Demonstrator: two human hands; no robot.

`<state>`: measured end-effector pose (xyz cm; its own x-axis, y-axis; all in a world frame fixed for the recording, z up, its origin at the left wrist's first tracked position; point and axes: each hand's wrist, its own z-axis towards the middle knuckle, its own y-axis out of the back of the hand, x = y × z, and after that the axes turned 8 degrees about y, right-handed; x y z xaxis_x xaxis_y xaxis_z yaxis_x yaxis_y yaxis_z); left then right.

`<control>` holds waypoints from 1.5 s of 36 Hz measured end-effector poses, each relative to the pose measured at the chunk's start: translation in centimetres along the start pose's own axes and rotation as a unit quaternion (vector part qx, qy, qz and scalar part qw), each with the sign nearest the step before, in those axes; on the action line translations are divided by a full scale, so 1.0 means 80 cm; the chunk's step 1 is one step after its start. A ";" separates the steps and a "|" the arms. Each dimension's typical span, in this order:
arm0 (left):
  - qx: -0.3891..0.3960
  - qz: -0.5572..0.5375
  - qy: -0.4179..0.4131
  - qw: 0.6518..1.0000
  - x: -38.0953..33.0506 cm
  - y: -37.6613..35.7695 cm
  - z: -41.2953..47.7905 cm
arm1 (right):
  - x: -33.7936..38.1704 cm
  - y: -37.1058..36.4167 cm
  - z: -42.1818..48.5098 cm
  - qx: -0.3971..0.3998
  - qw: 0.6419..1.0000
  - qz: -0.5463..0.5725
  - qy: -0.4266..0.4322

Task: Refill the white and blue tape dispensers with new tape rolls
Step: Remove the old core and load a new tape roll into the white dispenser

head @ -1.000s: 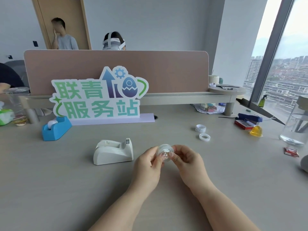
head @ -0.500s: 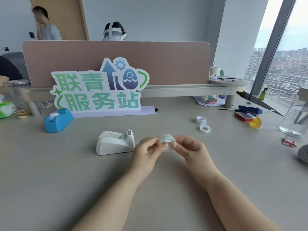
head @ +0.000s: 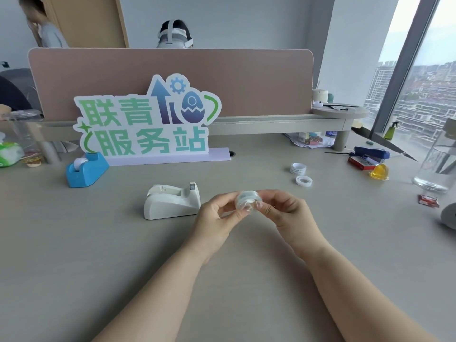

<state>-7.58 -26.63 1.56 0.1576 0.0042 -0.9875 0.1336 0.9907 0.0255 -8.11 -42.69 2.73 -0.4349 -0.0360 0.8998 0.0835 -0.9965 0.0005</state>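
A small clear tape roll (head: 247, 199) is pinched between the fingertips of my left hand (head: 217, 218) and my right hand (head: 286, 213), just above the desk. The white tape dispenser (head: 172, 202) stands on the desk right beside my left hand, its roll slot empty as far as I can see. Farther back on the left, the blue tape dispenser (head: 86, 170) holds a white roll. To the right lie a short stack of tape rolls (head: 298, 168) and a single roll (head: 304, 180).
A big cut-out sign (head: 148, 122) stands on a purple base in front of the desk divider (head: 246, 80). At the right are a blue stapler (head: 371, 153), a red box, a yellow jelly cup (head: 379, 172) and a glass jar (head: 436, 166). Two people are beyond the divider.
Both hands keep the roll and have shifted it slightly, fingers turning around it. The view has tilted a little; the person at the back left has walked further left.
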 end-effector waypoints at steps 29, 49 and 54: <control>-0.142 0.152 -0.128 0.970 0.012 -0.002 0.010 | 0.000 -0.017 -0.005 -0.109 0.991 0.026 -0.076; -0.169 0.194 -0.145 0.955 0.013 0.000 0.012 | 0.003 -0.018 0.001 -0.110 0.987 0.036 -0.110; -0.165 0.190 -0.145 0.957 0.012 -0.002 0.011 | -0.004 -0.016 -0.001 -0.106 0.988 -0.007 -0.108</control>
<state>-6.59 -26.92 0.73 0.4051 0.3811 -0.8311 -0.2949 0.9149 0.2758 -8.17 -41.37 2.42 -0.2315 -0.0275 0.9724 -0.1214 -0.9910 -0.0570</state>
